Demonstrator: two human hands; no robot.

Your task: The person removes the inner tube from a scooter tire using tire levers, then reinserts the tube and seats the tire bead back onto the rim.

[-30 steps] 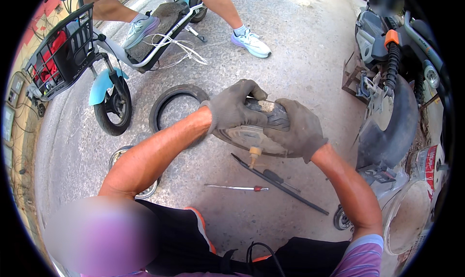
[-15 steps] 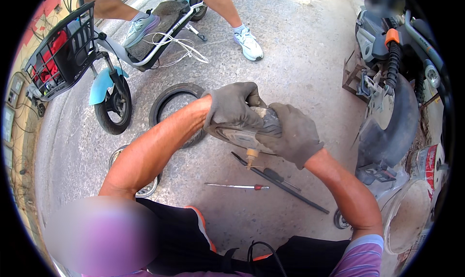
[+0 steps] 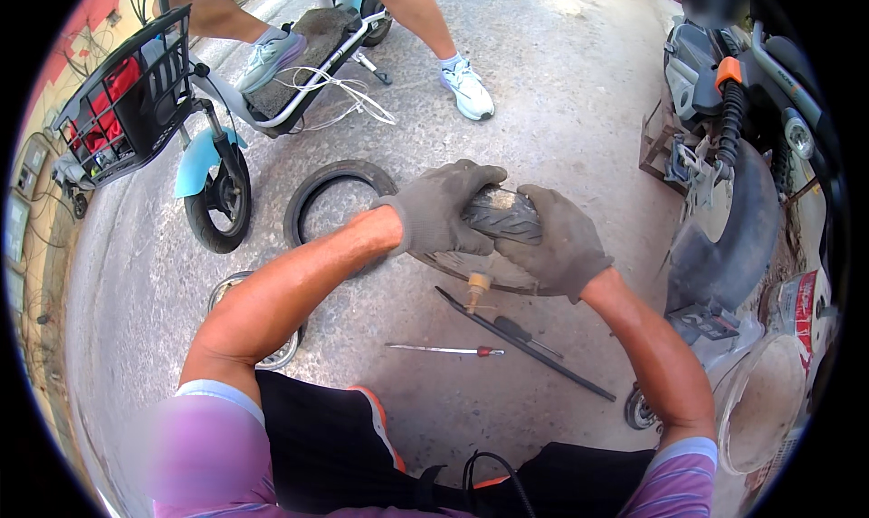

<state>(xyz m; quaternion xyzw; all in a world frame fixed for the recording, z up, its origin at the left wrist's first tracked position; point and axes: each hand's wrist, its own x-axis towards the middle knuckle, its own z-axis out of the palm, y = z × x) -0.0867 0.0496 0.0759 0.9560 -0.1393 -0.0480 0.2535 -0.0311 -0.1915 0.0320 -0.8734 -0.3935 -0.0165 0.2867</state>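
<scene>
In grey work gloves, my left hand (image 3: 444, 212) and my right hand (image 3: 557, 244) both grip a worn tyre (image 3: 502, 219) held above the ground. Its grooved black tread shows between them, with a dusty pale patch toward the top. Each hand has its fingers and thumb wrapped over the tyre, left hand on the left side, right hand on the right. Below the hands, a yellowish stubby piece (image 3: 478, 287) sticks out under the tyre's lower edge; I cannot tell what it is. Much of the tyre is hidden by the gloves.
Another tyre (image 3: 299, 212) lies beyond my left forearm, near a wheel rim (image 3: 222, 292). A thin metal rod with a red end (image 3: 444, 349) and a long black bar (image 3: 570, 374) lie below. A person straddles a scooter (image 3: 303, 88); a motorbike (image 3: 724, 147) and bucket (image 3: 765, 409) stand right.
My hands have shifted on the tyre, and the left one's fingers have lifted and spread toward its top. More tread shows between the gloves. The yellowish piece has moved slightly up and right.
</scene>
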